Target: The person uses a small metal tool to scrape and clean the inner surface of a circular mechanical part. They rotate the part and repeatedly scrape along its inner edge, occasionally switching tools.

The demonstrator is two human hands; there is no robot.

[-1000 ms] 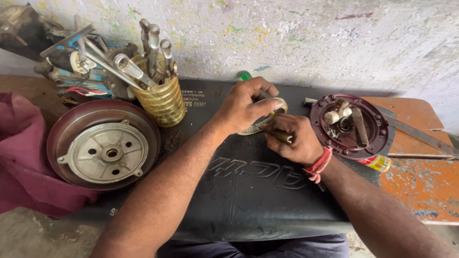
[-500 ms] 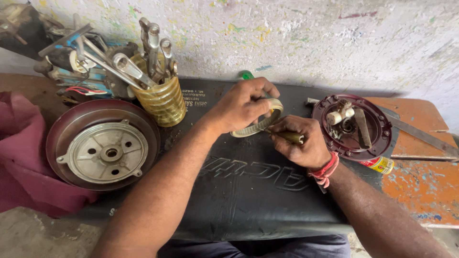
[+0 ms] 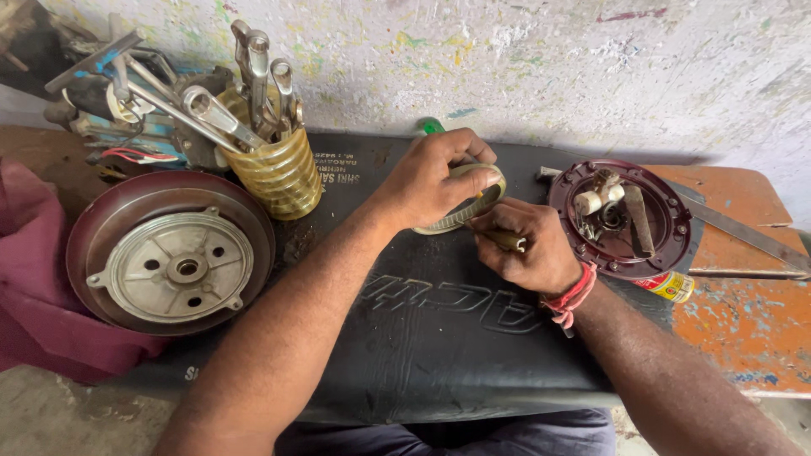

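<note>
My left hand point(image 3: 427, 177) grips a pale ring-shaped part point(image 3: 467, 207) and holds it on edge over the black mat point(image 3: 422, 329). My right hand point(image 3: 528, 249) is closed around a small tool with a yellowish handle point(image 3: 509, 241), its tip hidden behind the ring. A green-handled tool point(image 3: 432, 127) pokes out behind my left hand. A red thread band circles my right wrist.
A dark red round cover with a grey metal hub point(image 3: 173, 253) lies at the left. A yellow coiled holder point(image 3: 274, 173) full of spanners stands behind it. A dark red dish point(image 3: 621, 219) with small parts sits at the right on an orange bench point(image 3: 743, 279), beside a flat metal blade point(image 3: 743, 228).
Both hands stay on the ring and the tool with only small shifts. The view has drifted slightly.
</note>
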